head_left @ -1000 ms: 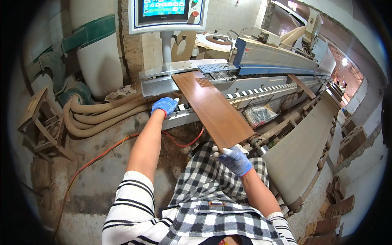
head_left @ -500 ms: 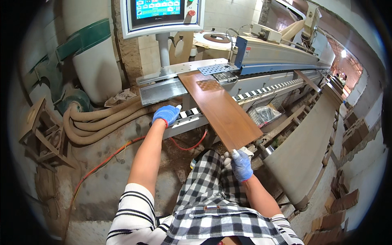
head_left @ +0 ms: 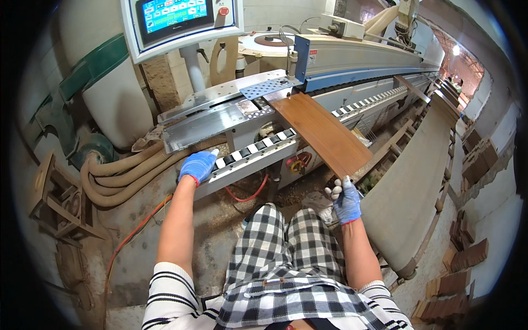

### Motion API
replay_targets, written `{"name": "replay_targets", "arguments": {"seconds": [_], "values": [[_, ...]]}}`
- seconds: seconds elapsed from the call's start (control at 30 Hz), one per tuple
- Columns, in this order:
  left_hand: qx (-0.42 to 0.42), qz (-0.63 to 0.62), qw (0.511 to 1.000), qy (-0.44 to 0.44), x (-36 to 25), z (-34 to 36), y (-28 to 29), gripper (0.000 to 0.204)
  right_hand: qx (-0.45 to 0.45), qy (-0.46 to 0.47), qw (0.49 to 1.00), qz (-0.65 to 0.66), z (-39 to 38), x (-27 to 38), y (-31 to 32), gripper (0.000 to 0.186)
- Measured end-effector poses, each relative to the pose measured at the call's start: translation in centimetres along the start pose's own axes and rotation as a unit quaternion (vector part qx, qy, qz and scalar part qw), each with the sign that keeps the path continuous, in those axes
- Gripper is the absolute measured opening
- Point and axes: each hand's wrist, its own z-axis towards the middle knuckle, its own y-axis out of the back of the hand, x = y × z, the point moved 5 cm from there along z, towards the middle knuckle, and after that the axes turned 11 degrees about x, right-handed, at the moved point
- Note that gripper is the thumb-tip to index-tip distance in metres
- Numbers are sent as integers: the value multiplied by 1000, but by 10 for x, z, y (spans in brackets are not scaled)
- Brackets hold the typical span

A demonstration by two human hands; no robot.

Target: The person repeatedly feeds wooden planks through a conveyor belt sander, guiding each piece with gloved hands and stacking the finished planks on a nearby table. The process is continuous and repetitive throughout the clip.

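Note:
A long brown wooden board lies across the machine, its far end at the blue pressure beam and its near end reaching out over the roller rail. My right hand, in a blue glove with pale fingertips, is at the near end of the board. Its thumb meets the edge and the other fingers curl below. Around the left end of the rail is my left hand, gloved the same way, thumb lying toward the rollers; its other fingers are partly hidden.
A control panel with a lit screen stands behind a metal infeed table. Ribbed hoses and a wooden stool are at left. To my right runs a wide belt conveyor, with brown boards stacked beyond it.
The board has moved right along the machine, past the blue perforated plate, and my right hand has gone with it. My left hand stays at the rail's end. The whole view has shifted.

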Motion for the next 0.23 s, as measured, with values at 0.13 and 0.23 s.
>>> {"name": "replay_targets", "arguments": {"seconds": [0.13,0.23], "values": [[-7,-16,1000,16,-12,1,6,50,-1,15,1000,-7,22,24,21,19],[-139,-147,979,-10,-36,-9,14,49,12,30,999,-17,43,37,39,23]]}}
